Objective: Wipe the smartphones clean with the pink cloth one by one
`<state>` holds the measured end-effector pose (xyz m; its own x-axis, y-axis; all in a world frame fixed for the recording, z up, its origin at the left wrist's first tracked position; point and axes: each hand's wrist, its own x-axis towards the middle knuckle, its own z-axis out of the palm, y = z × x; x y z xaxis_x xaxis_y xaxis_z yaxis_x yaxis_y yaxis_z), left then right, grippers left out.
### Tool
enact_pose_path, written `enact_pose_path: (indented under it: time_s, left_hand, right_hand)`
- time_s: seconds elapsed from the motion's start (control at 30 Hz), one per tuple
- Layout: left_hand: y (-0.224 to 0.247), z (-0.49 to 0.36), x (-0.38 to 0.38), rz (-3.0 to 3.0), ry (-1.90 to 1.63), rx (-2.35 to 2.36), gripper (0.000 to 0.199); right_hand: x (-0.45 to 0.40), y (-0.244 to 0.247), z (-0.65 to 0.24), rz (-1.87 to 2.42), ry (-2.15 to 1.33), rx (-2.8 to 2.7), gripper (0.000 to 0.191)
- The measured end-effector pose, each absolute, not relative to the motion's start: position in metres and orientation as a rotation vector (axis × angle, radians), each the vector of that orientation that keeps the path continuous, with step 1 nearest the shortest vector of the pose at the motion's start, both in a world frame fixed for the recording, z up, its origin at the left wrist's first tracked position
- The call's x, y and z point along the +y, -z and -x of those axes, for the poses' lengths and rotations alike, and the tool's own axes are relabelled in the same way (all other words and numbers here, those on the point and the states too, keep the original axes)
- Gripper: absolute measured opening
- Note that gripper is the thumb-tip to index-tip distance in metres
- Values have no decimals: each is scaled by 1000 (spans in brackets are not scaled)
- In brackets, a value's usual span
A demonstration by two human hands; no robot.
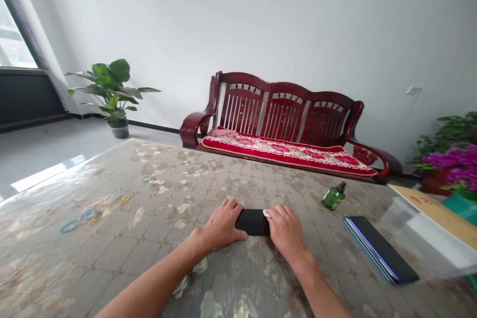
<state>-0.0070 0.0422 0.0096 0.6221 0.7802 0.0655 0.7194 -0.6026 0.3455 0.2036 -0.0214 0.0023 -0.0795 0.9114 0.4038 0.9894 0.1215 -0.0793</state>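
A flat black slab that looks like a phone point(252, 222) lies crosswise low over the table, between my two hands. My left hand point(225, 221) grips its left end, thumb along the near edge and fingers at the far edge. At the right end, my right hand point(285, 228) is closed on the same phone, with its fingertips curled over the top. A small pale pinkish bit shows under those fingertips; whether it is a nail or something held I cannot make out. My palms hide both ends of the phone.
A green bottle point(334, 196) with a black top stands right of my hands. Nearby lie a stack of dark flat slabs point(380, 248) and a clear plastic box point(421, 238). Several coloured bands point(87, 216) lie left on the patterned tablecloth point(149, 238). Beyond stands a wooden bench point(285, 109).
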Motion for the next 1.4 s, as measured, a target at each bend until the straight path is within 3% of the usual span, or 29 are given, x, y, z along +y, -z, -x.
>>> enact_pose_path:
  time_s: [0.13,0.3,0.47,0.67,0.87,1.17,1.4]
  left_hand:
    - [-9,7,43,-2573,-322,1200,52]
    - [-14,6,38,-2571,-281,1246,48]
    - [-17,0,30,-2553,-289,1429,43]
    - [-15,-10,20,-2536,-302,1634,48]
    - [-14,-9,16,-2631,-235,1391,58]
    - [-7,-1,20,-2697,-328,962,16]
    - [6,-1,18,-2727,-450,846,16]
  right_hand:
    - [-15,-3,-213,1926,355,-1976,19]
    - [-18,-3,-205,1717,194,-2079,21]
    - [-18,3,-214,1713,85,-1831,23]
    - [-15,17,-233,1729,-33,-1597,28]
    - [-11,23,-235,1660,-53,-1520,29]
    - [-24,18,-218,1569,200,-1956,25]
    - [-23,11,-213,1611,302,-2068,20]
